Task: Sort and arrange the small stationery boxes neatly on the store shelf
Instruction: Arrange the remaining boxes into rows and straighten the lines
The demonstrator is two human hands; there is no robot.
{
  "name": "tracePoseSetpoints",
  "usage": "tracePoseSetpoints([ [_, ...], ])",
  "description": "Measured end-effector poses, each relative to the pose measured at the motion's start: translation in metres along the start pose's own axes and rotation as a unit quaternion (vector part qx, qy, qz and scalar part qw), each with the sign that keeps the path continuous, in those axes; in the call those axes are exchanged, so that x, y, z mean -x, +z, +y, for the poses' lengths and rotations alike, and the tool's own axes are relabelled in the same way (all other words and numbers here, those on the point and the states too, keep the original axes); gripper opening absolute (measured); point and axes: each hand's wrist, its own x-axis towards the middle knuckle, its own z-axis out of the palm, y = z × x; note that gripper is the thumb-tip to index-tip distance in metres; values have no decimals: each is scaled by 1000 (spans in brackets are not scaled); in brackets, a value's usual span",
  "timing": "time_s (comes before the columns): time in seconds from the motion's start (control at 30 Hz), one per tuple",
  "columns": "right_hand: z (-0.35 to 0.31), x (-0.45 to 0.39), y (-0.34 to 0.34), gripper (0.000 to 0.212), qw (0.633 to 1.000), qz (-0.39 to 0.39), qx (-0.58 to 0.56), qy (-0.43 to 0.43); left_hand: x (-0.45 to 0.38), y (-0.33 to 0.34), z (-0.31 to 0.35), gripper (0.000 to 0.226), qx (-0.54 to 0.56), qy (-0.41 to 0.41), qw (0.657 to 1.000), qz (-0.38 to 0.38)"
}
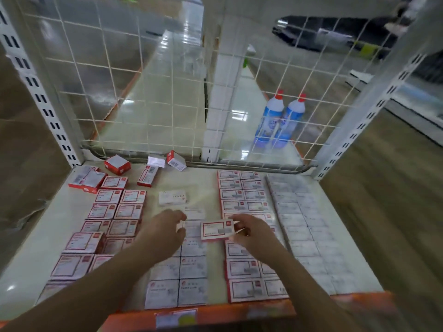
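A cream shelf [43, 238] carries rows of small stationery boxes. Red-bordered boxes [115, 218] fill two columns at the left, and a second red-bordered block [242, 195] stands right of centre. White boxes [178, 281] form the middle columns, pale grey ones [302, 219] the right columns. My right hand [251, 230] grips a red-and-white box [217, 230] held just above the shelf between the middle and right blocks. My left hand [165, 226] rests with curled fingers on a white box [191, 227] in the middle column. A single white box [172, 197] lies apart further back.
Several loose red boxes [117, 165] lie scattered along the back of the shelf near a white wire grid [167, 92]. Two blue bottles with red caps [279, 121] stand behind the grid. Perforated uprights [36, 92] frame both sides. An orange strip [215, 312] edges the front.
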Motion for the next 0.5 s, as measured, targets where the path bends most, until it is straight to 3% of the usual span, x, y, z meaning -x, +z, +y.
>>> tracePoseSetpoints([
  [0.17, 22, 24, -10, 47, 999, -17, 33, 23, 1, 22, 18, 40, -73, 75, 994, -36],
  [0.5, 52, 56, -16, 40, 993, -52, 33, 97, 3, 40, 35, 42, -174, 115, 975, -72],
])
